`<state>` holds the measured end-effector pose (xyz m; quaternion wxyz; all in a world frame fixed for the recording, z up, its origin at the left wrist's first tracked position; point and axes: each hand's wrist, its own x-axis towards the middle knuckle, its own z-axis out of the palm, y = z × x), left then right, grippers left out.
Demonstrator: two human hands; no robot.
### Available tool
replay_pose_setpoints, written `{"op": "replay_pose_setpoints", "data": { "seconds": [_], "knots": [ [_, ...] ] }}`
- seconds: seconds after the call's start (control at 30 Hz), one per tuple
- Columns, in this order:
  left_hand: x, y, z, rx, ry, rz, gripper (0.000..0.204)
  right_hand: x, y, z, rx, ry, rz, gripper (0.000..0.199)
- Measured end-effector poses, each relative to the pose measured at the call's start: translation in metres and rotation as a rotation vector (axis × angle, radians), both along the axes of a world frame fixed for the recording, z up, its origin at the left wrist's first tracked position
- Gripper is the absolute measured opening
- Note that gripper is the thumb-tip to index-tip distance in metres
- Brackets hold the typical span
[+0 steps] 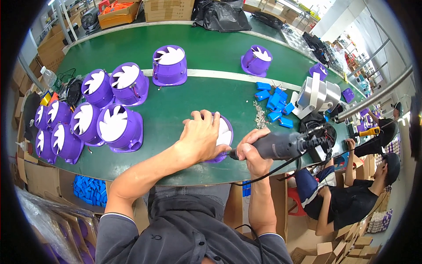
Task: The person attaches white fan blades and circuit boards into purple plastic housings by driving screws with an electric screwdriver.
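L. hand (201,136) holds the purple fan (225,132), its fingers spread on it; R. hand (252,149) has fingers closed around a dark power driver (281,146), tip approx. at L. thumb. If hold is weak, tip may slip & hurt thumb. Green tabletop (165,114): blue packs (274,101) beyond R. fingers, other fans (116,127) left of L. fingers. Room: co-worker (351,193) right of R. fingers, cardboard box (169,9) far beyond L. fingers.

We note smooth plastic fan (224,133), matt plastic power tool (280,146), smooth green surface (165,108), crinkled glossy plastic bag (222,16), matt cloth shirt (182,237)
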<state>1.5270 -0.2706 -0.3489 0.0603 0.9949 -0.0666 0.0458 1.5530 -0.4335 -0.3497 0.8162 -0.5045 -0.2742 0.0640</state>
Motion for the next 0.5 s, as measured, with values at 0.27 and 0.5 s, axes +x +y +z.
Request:
{"op": "replay_pose_setpoints", "data": {
  "seconds": [0.27, 0.5],
  "knots": [
    [0.008, 0.035, 0.018, -0.059, 0.174, -0.233, 0.09, 0.005, 0.004, 0.007, -0.113, 0.042, 0.043, 0.019],
    [0.025, 0.045, 0.017, 0.001, 0.421, -0.53, 0.104, 0.004, 0.0, 0.014, -0.069, -0.01, 0.027, 0.02]
  ]
}}
